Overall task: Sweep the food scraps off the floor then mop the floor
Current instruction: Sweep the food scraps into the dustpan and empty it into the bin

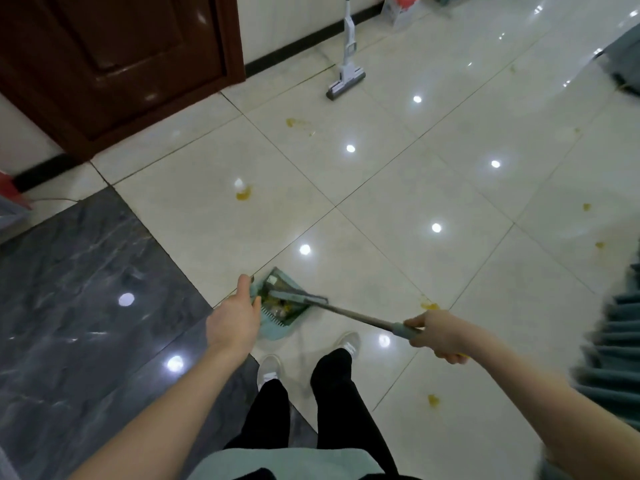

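Note:
A teal dustpan sits on the pale tiles just ahead of my feet, with food scraps inside it. My left hand grips the dustpan's upright handle at its left side. My right hand holds the teal grip of a broom, whose head lies across the dustpan's mouth. Yellow stains lie on the floor: one ahead left, one farther off, one by my right hand, one near my right leg. A white sponge mop leans against the far wall.
A dark wooden door stands at the upper left. Dark grey marble flooring covers the left side. Teal pleated fabric hangs at the right edge, a grey-green object sits far right. More yellow spots dot the right tiles.

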### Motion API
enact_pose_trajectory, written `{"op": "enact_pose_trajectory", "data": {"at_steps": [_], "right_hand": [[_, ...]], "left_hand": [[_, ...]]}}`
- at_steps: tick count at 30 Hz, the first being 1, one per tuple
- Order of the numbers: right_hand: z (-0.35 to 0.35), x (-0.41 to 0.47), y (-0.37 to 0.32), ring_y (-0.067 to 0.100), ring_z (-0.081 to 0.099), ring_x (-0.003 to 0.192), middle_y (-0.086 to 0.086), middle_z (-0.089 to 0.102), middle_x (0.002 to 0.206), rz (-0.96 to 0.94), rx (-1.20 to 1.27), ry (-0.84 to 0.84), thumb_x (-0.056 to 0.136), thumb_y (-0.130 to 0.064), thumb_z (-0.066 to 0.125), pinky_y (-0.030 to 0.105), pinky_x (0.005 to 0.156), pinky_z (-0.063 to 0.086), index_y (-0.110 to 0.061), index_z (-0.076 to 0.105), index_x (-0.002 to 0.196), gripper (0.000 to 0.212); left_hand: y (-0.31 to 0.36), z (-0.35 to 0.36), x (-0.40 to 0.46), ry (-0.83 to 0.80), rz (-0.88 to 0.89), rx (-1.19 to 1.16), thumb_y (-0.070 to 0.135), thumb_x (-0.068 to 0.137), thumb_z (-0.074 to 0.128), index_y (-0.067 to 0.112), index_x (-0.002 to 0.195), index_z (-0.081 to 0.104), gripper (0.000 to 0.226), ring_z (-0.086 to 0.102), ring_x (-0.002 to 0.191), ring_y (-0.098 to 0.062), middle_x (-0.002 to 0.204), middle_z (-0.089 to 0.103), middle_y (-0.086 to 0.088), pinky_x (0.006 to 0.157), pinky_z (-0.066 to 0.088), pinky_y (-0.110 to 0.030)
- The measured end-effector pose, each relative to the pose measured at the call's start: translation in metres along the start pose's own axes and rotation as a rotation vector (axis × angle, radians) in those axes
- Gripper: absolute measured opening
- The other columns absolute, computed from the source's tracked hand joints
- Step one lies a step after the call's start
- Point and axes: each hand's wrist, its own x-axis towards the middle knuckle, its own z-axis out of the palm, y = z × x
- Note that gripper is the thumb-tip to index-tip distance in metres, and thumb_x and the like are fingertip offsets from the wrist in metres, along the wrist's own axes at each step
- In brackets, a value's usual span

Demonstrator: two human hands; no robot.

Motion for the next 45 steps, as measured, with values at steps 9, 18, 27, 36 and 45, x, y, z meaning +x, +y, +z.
{"op": "enact_pose_trajectory", "data": {"at_steps": [9,18,27,36,45], "right_hand": [[-0.01,0.018,0.004,0.017,0.036,0.031,0.007,0.044,0.057,0.143,0.263,0.134,0.094,-0.019,0.051,0.016,0.039,0.029,-0.011,0.062,0.115,0.024],[0.029,0.083,-0.028,0.023,0.051,0.047,0.013,0.054,0.065,0.18,0.406,0.199,0.097,-0.012,0.047,0.026,0.043,0.042,0.001,0.052,0.093,0.015],[0.063,0.027,0.017,0.019,0.056,0.043,0.006,0.057,0.085,0.077,0.048,0.058,0.094,-0.011,0.043,0.021,0.033,0.04,-0.014,0.055,0.126,0.035],[0.036,-0.019,0.045,0.017,0.048,0.041,-0.003,0.049,0.066,0.015,0.016,0.079,0.092,-0.018,0.049,0.023,0.037,0.042,-0.022,0.062,0.126,0.036],[-0.041,-0.018,0.122,0.017,0.044,0.04,0.001,0.048,0.058,0.099,0.305,0.216,0.091,-0.02,0.054,0.02,0.039,0.038,-0.014,0.059,0.128,0.038]], "left_hand": [[-0.01,-0.007,-0.002,-0.071,0.052,0.019,0.03,0.097,0.043,0.016,0.11,0.031,0.023,0.054,0.07,-0.035,0.087,0.066,-0.019,0.061,0.043,-0.038],[0.0,0.005,-0.006,-0.045,0.064,0.001,0.028,0.096,0.048,0.013,0.115,0.037,0.027,0.063,0.08,-0.041,0.086,0.066,-0.02,0.058,0.037,-0.035],[0.001,0.003,0.004,-0.052,-0.01,-0.117,0.028,0.088,0.053,0.018,0.095,0.028,0.027,0.059,0.076,-0.042,0.081,0.061,-0.019,0.068,0.052,-0.046],[0.027,-0.004,0.016,-0.054,0.041,-0.064,0.03,0.092,0.054,0.019,0.098,0.034,0.023,0.054,0.073,-0.038,0.078,0.053,-0.015,0.067,0.049,-0.043],[0.123,-0.013,0.058,0.02,0.166,-0.014,0.033,0.091,0.054,0.024,0.093,0.034,0.022,0.052,0.067,-0.034,0.077,0.059,-0.012,0.059,0.044,-0.037]]}}
